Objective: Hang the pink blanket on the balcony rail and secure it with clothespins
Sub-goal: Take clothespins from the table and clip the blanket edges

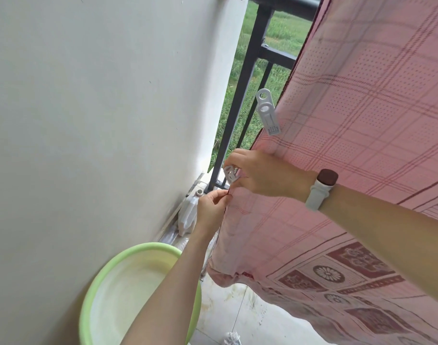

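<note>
Pink blanket point(350, 150) draped over black balcony rail point(282, 5), one white clothespin point(268, 111) already clipped on its edge. Right hand point(265, 174) grip closed on second clothespin point(230, 174); left hand point(211, 207) grip pinches blanket edge just below. Green basin point(108, 282) on floor.

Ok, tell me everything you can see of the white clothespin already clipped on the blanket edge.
The clothespin is white and looks like plastic: a flat, elongated clip with a small hole at its upper end, a larger ring below it, and a ribbed tip at the bottom. It sits tilted, its lower end on the left edge of the pink blanket, its upper end in front of the dark rail. Neither hand touches it. Whether it also bites a bar cannot be told.
</note>
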Demonstrator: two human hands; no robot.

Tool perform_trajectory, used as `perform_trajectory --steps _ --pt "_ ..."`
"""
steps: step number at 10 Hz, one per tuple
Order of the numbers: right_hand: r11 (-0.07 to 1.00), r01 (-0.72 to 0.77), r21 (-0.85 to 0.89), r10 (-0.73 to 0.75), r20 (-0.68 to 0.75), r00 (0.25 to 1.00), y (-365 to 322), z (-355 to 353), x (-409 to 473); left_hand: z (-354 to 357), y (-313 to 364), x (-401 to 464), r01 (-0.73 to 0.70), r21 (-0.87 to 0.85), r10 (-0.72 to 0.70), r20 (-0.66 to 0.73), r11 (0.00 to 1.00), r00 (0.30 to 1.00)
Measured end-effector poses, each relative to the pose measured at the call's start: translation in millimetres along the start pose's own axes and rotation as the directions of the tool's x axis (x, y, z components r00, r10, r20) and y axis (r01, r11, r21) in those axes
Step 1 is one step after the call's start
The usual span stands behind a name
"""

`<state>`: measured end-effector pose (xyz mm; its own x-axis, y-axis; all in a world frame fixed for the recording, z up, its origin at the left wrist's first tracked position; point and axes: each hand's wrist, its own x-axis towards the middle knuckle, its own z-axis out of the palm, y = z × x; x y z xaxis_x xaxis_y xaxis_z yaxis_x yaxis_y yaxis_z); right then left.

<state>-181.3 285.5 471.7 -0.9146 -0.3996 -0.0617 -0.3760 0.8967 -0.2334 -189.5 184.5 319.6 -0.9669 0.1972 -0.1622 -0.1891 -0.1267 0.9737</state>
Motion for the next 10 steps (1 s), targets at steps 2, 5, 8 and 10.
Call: perform_trajectory --steps 2,5,8,10 --pt "0.984 -0.039 -0.174 0.051 0.064 0.997 -1 9 17 2 2 -2 -0.062 0.138 0.066 -0.025 0.989 0.998" --pt "0.941 -0.015 -0.339 0.032 0.046 0.998 3 16 21 5 5 -10 -0.095 0.205 0.117 -0.101 0.974 0.988" --pt "0.984 0.049 -0.169 -0.07 -0.12 0.99 3 23 -1 -14 9 -27 -0.07 0.326 0.117 -0.128 0.943 0.985" --pt "0.925 0.113 0.362 0.064 -0.442 0.895 -21 -18 -43 -27 81 -35 -0.274 0.556 0.456 -0.219 0.785 0.862"
